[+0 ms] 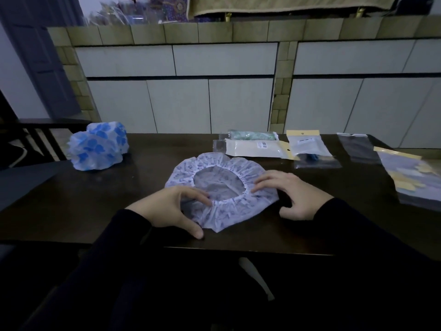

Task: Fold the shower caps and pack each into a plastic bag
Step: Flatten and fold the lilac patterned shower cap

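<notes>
The room is dim, with a tiled counter and pale cabinet doors running behind a dark wooden table (83,194). On it, right in front of the person, lies a patterned shower cap (224,168), spread flat with its elastic opening facing up, so it makes a rough round with no real long axis yet.

The left hand (171,209) sits at the cap's near-left edge, fingertips curled onto the gathered elastic rim, thumb stretched out along the table beside the near hem. It looks more like a light pinch of the rim than a flat press. The right hand (291,194) is at the cap's right edge, fingers spread and fairly straight, tips resting on the rim, holding nothing.

So the cap lies between the two hands and just beyond them, both about equally near. From where I stand, the fold would most likely run across the line between the hands, one side brought over onto the other.

Two more caps with blue spots (97,146) sit bunched at the far left. Filled bags (257,146) lie at the far edge, and a stack of empty plastic bags (410,173) waits to the right, nearer the right hand.
</notes>
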{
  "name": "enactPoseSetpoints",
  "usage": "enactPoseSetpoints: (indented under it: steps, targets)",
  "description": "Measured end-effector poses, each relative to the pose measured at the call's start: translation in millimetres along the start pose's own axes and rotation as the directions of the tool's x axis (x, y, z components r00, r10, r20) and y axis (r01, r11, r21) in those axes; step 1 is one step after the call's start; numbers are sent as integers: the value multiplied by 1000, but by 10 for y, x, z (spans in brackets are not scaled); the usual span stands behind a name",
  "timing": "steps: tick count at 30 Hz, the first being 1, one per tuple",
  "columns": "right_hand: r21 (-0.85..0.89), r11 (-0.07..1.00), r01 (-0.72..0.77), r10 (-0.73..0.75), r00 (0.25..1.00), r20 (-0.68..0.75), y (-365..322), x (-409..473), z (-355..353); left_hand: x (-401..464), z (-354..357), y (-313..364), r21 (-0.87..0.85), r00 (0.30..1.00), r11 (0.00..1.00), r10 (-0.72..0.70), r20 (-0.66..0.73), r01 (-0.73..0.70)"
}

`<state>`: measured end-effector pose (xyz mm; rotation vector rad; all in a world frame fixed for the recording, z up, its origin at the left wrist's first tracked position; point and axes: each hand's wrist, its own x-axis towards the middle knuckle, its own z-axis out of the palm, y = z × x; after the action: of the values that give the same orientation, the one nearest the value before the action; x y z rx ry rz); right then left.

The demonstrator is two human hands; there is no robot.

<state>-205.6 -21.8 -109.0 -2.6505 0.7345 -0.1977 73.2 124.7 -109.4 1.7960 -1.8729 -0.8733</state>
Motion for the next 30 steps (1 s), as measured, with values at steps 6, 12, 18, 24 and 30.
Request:
enactPoseSetpoints:
  steps: [6,12,18,24,30]
  targets:
    - [65,998,-5,15,985,-169,61,105,70,-60,-14,-154,-195,956,972,70,-285,-129]
    - [341,937,-73,191,925,-328,-91,305,147,89,12,-284,-141,760,989,-55,-647,-48]
    - [378,902,-211,359,852,-381,-240,662,191,294,-24,-169,-216,698,971,-228,-679,107]
    - [166,886,-434,464,847,-259,-116,701,275,264,-99,-348,75,637,862,-309,-706,501]
    - [55,877,-477,465,816,-342,-303,733,153,306,-54,-103,255,582,754,-201,-788,606]
